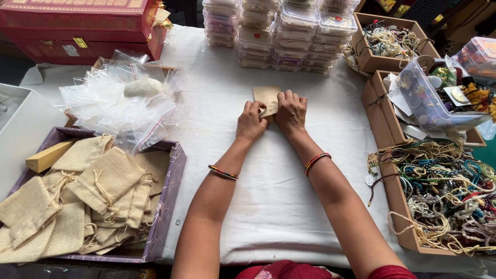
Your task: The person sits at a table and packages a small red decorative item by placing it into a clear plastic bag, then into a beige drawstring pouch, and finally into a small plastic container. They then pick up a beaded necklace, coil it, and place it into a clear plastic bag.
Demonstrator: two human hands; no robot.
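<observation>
Both hands press down on a small tan burlap pouch (266, 96) that lies flat on the white cloth of the bench (268, 206), a little beyond the middle and just short of the stacked boxes. The left hand (251, 122) has its fingers curled, knuckles up, its grip closed on the pouch's lower left edge; the right hand (291, 110) sits just beside it, touching it, fingers bent over the pouch's right side and pinning it down. Each wrist wears a thin band of coloured beads. To the left, a purple tray (170, 206) holds a heap of similar burlap drawstring pouches (98, 191) and a pale wooden block (49, 156) at its far edge. Behind the tray lies a loose pile of clear plastic zip bags (124, 111), one of them with a pale lump inside. At the far left corner stand red boxes with gold trim (77, 23). Straight ahead of the hands rise stacks of clear lidded plastic boxes (281, 33). To the right, open cardboard boxes (385, 121) hold tangled bead necklaces (444, 191), well apart from the hands, and a clear plastic tub (429, 101) leans across one of them, filled with trinkets.
</observation>
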